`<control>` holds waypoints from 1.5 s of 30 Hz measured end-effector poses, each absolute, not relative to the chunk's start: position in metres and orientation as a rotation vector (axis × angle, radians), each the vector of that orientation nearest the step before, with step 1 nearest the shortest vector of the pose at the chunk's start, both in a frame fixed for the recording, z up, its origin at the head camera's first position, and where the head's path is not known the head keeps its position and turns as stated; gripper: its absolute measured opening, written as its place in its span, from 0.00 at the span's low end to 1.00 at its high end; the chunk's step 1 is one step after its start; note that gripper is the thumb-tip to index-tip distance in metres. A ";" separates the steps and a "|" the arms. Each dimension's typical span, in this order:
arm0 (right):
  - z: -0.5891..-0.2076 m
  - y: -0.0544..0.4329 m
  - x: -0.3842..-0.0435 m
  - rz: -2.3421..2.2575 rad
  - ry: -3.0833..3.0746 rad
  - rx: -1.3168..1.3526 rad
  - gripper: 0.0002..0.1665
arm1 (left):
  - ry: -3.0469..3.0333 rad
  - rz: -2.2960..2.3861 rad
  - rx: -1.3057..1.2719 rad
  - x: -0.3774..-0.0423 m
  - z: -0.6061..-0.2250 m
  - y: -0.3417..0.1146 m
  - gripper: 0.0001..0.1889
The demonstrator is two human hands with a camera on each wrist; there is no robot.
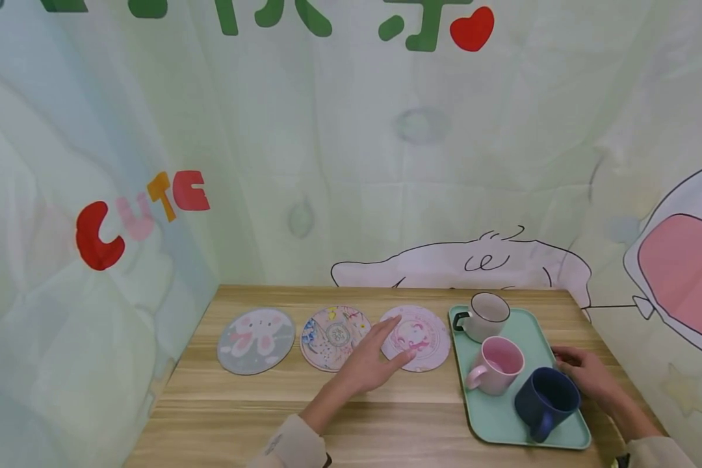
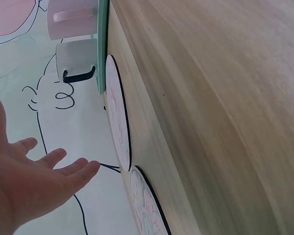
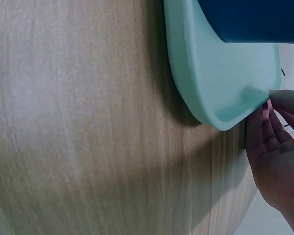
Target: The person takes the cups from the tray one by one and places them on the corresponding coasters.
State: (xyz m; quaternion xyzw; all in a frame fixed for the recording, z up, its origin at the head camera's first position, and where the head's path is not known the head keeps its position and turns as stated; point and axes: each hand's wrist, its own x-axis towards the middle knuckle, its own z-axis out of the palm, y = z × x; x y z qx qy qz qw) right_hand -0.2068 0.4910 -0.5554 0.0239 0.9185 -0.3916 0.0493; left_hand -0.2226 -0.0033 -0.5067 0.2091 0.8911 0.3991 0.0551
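A mint-green tray point(image 1: 529, 328) stands on the right side of the table, holding a white mug point(image 1: 484, 320) with a dark handle, a pink mug point(image 1: 498, 372) and a dark blue mug point(image 1: 545, 403). My right hand point(image 1: 587, 377) grips the tray's right edge, its thumb point(image 3: 284, 99) on the rim and the fingers beneath. Held above the table, my left hand point(image 1: 365, 365) has spread fingers and nothing in it. Behind it lies a pink round coaster point(image 1: 418, 338); a patterned coaster point(image 1: 327, 338) and a grey rabbit coaster point(image 1: 256, 341) lie farther left.
The wooden table point(image 1: 210, 416) backs onto a printed cloth point(image 1: 357, 162) with cartoon drawings, which also hangs at both sides. The coasters form a row along the back, left of the tray.
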 end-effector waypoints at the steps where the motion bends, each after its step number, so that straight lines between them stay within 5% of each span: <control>1: -0.555 0.491 -0.207 -1.190 2.798 0.074 0.25 | 2.703 1.221 0.641 -0.224 -0.507 -0.002 0.42; 45: -0.555 0.490 -0.207 -1.180 2.775 0.140 0.25 | 2.460 1.354 0.780 -0.273 -0.521 0.077 0.36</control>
